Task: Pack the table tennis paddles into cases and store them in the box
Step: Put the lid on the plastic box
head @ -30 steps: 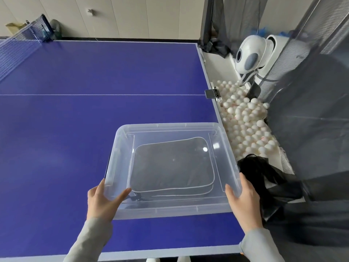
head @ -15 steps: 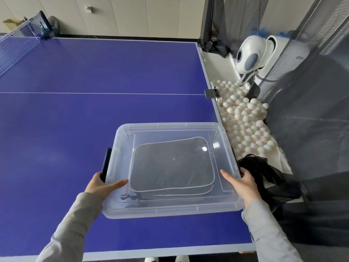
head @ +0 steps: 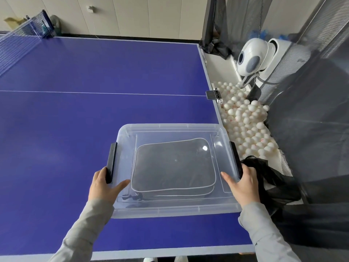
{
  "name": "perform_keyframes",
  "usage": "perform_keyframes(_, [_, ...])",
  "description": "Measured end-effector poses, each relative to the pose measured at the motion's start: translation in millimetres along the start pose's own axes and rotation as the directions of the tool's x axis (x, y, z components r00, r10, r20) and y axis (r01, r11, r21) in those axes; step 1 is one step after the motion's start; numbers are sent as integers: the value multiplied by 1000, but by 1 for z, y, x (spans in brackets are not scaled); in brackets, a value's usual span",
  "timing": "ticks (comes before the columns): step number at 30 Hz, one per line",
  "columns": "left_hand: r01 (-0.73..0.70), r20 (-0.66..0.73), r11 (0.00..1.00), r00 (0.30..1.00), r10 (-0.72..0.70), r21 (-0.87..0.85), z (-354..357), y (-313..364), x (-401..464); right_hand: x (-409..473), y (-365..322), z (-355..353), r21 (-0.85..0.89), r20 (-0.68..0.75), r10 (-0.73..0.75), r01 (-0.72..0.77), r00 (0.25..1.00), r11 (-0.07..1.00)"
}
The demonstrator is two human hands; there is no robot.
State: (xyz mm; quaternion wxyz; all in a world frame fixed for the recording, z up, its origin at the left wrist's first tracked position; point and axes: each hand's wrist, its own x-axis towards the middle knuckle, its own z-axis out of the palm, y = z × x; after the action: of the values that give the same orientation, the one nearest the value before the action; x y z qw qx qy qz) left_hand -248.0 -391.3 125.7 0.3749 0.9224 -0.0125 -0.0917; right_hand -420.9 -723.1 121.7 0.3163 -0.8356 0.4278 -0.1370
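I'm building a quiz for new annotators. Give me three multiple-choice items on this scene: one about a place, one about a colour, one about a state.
1. Where does the clear box sit?
A. near right corner of the table
B. beside the net
C. on the floor

2. What colour are the box's side latches?
A. white
B. black
C. red

3. How is the box?
A. open, empty
B. lid on, dark paddle case inside
C. tipped on its side

Answers:
1 A, since it rests by the table's near and right edges.
2 B, as both latches look black.
3 B, the case shows through the clear lid, with the left hand and right hand at the latches.
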Motion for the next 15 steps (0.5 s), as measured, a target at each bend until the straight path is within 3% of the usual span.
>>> perform_keyframes(4, [-45,15,999,999,45,16,-2,1,-2,-1,-1,-1,-28,11,-40,41,999,999])
perform_keyframes(9, [0,69,1000,998,0,7,-1,2,-1,-3,-1,-2,-23,35,-32,32,999,999])
perform_keyframes(15, [85,66,981,995,-75,-173,2,-2,-4,-2,-1,-3,9,53,4,-5,999,1000])
